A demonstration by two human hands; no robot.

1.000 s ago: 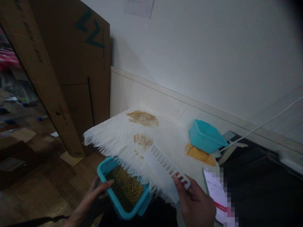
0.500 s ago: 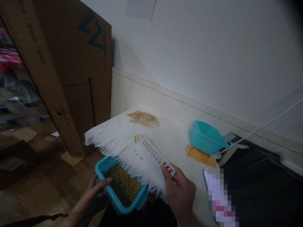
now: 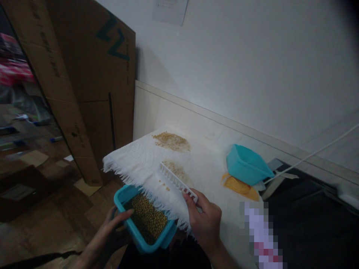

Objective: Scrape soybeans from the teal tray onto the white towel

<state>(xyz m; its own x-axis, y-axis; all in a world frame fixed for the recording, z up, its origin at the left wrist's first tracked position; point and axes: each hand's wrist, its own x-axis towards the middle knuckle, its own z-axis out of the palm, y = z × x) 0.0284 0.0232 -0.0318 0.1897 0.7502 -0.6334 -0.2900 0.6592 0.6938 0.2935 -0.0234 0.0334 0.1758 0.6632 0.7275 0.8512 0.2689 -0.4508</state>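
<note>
My left hand (image 3: 108,233) grips a teal tub (image 3: 123,194) full of green beans (image 3: 146,218), held under the fringed near edge of a white cloth (image 3: 137,160). My right hand (image 3: 206,220) is closed on the near end of a white slotted plastic scraper (image 3: 175,181), which stands on edge on the cloth. A few loose grains (image 3: 164,185) lie on the near side of the scraper, and a small tan pile (image 3: 178,170) lies just beyond it. A larger tan pile (image 3: 171,141) sits at the cloth's far edge.
A second teal tub (image 3: 246,164) lies tilted at the right of the cloth over a yellow heap (image 3: 238,185). Tall cardboard boxes (image 3: 84,67) stand at the left on a wooden floor. A white cable (image 3: 314,152) runs along the wall at the right.
My right hand has slid the scraper to the left and tipped it onto its edge, close to the small pile. The left hand and the bean tub have stayed in place.
</note>
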